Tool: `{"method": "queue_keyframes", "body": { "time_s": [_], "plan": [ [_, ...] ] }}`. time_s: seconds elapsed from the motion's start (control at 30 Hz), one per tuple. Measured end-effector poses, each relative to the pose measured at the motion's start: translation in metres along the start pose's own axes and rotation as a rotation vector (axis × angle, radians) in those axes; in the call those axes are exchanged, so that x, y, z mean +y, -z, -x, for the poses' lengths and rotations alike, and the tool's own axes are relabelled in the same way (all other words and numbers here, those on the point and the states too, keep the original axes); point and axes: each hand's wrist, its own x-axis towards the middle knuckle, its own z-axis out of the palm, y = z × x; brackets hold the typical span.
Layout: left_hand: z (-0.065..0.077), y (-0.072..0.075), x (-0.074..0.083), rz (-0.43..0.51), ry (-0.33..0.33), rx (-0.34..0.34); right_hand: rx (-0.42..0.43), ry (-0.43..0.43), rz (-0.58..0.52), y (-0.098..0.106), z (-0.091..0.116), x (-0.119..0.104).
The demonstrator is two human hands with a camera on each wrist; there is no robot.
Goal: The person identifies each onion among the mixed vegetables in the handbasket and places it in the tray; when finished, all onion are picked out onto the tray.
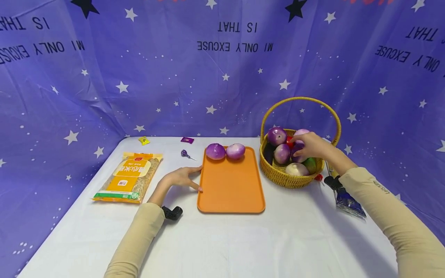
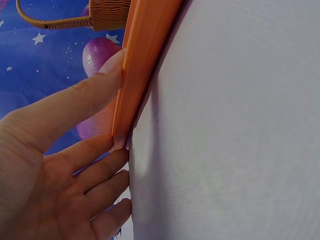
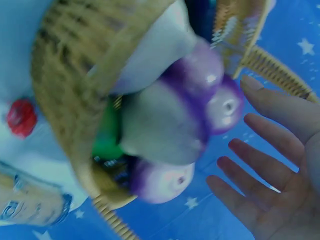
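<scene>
My left hand (image 1: pixel 182 178) rests at the left edge of an orange tray (image 1: pixel 233 185), its thumb touching the rim and its other fingers fairly straight along the side. Two purple onions (image 1: pixel 215 151) sit side by side at the tray's far end. Over the wicker basket (image 1: pixel 290 180) is my right hand (image 1: pixel 313 146), and in the right wrist view its fingers (image 3: pixel 260 165) are spread and hold nothing. Several purple and white onions (image 1: pixel 282 153) fill the basket. Among them show a red thing (image 1: pixel 289 141), a dark long thing (image 1: pixel 268 153) and a green one (image 1: pixel 310 165).
An orange-and-clear food bag (image 1: pixel 130 177) lies at the left. Behind it are a yellow wrapped candy (image 1: pixel 144 140), a purple one (image 1: pixel 187 140) and a lollipop (image 1: pixel 185 153). A red lollipop (image 1: pixel 318 177) and a dark blue packet (image 1: pixel 349 202) lie right of the basket, whose handle (image 1: pixel 300 98) stands upright.
</scene>
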Motion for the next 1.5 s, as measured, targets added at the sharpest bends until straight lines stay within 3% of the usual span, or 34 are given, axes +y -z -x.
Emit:
{"method": "queue_keyframes", "body": {
  "time_s": [0.27, 0.63, 0.87, 1.13, 1.5],
  "plan": [
    [0.0, -0.001, 0.0, 0.002, 0.009, 0.001, -0.065, -0.074, 0.036, -0.003, -0.005, 0.014],
    [0.001, 0.0, 0.001, 0.008, 0.001, 0.008, -0.028, -0.007, 0.062, -0.015, -0.009, 0.027],
    [0.001, -0.001, 0.001, 0.013, 0.003, 0.005, -0.031, -0.035, 0.055, -0.013, -0.004, 0.023],
    [0.0, -0.001, 0.001, 0.012, 0.002, 0.007, 0.046, -0.02, 0.084, -0.003, 0.008, 0.014],
    [0.0, -0.001, 0.0, 0.007, 0.003, 0.006, 0.2, 0.027, -0.025, 0.004, 0.031, -0.017]
  ]
}}
